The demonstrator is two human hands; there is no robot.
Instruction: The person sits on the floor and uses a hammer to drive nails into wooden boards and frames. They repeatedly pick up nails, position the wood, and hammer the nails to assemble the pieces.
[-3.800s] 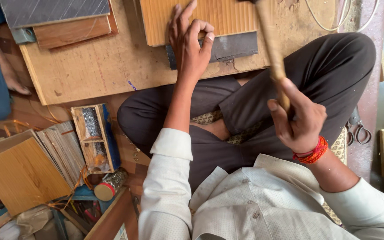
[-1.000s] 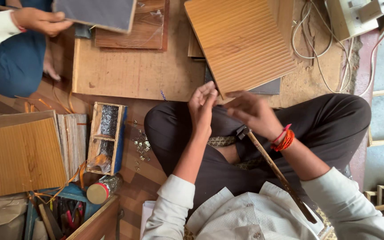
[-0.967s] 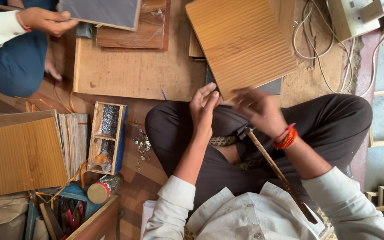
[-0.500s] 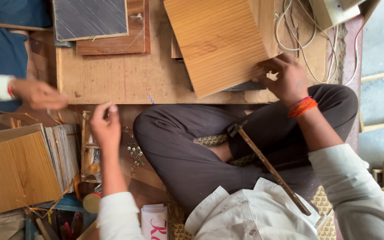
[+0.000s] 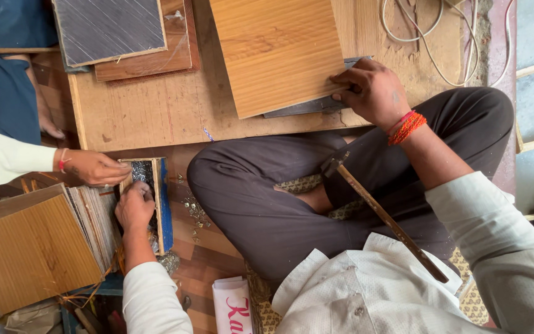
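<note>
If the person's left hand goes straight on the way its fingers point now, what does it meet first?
The left hand is already at the small blue-sided wooden box; straight on, it probably meets the small metal pieces inside, then the co-worker's hand.

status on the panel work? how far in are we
Done: a light wood panel lies on the work board, over a grey sheet. In hand: right hand rests at the panel's edge; left hand reaches into the tray of small metal pieces. Left: hammer lies untouched on the lap.
</note>
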